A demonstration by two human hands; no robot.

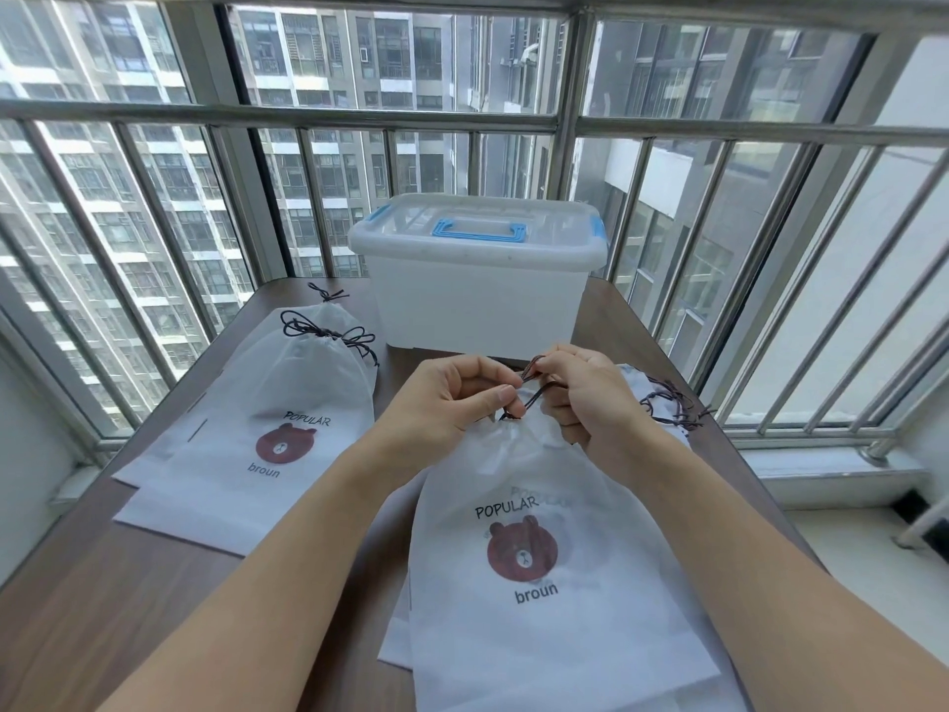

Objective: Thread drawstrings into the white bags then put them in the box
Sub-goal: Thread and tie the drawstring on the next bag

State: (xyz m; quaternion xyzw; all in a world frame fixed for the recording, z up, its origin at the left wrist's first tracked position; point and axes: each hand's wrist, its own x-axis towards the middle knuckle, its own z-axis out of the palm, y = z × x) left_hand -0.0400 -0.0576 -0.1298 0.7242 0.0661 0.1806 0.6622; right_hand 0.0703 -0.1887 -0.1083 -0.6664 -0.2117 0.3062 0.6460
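A brown wooden table (128, 583) is seen before a railed balcony window, with a translucent lidded box (477, 280) with blue handle and latches set at its far edge. A white bag (544, 557) printed with a brown bear is laid on other bags at the near right, its gathered mouth held up between both hands. A stack of white bags (251, 434), already strung and cinched, is spread on the table to the left of the box. The left hand (452, 398) is curled, a dark drawstring (534, 393) pinched between thumb and forefinger at the bag's mouth. The right hand (585, 393) is likewise closed, the cord's other part gripped in its fingertips. Loose drawstrings (672, 403) are heaped just beyond the right wrist.
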